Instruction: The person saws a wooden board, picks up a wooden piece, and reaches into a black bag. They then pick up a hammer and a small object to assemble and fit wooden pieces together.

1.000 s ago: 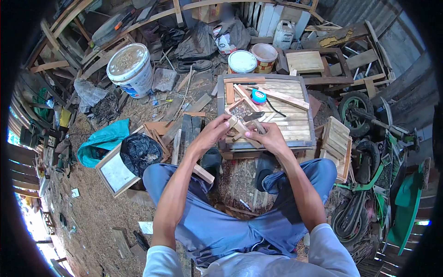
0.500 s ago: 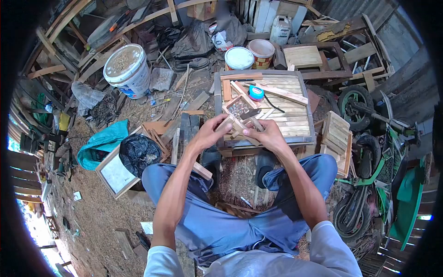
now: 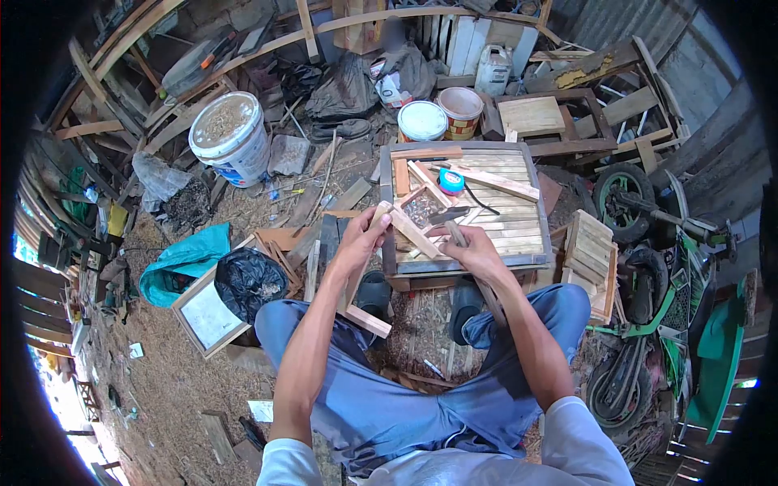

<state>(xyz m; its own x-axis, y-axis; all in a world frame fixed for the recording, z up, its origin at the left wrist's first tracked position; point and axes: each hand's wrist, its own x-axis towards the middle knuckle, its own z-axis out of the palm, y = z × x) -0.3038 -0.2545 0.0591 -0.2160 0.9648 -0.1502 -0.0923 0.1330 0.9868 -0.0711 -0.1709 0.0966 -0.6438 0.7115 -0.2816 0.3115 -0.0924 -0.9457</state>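
My left hand [image 3: 365, 241] is closed on a wooden frame piece [image 3: 414, 232], thumb and fingers pinching it near a corner. One strip of it slants toward my right hand, and another runs down behind my left wrist. My right hand [image 3: 474, 253] grips a narrow, darker wooden strip [image 3: 458, 236] that passes beneath the palm and shows again by the forearm. Both hands are over the near edge of a slatted wooden panel [image 3: 506, 223]. Just beyond them lie a dark flat piece [image 3: 450, 215], a small wooden frame [image 3: 421, 206] and a blue round container [image 3: 450, 181].
A wooden strip [image 3: 367, 321] lies by my left knee. To the left are a framed board [image 3: 194, 314] and a black plastic bag [image 3: 251, 283]. Beyond the panel stand a large white bucket [image 3: 235, 158] and smaller tubs [image 3: 421, 121]. A green motorbike [image 3: 673, 283] is at the right.
My hands have moved apart, the left one leftward with the wooden frame piece. The darker strip now shows in my right hand and below it. The view has shifted slightly.
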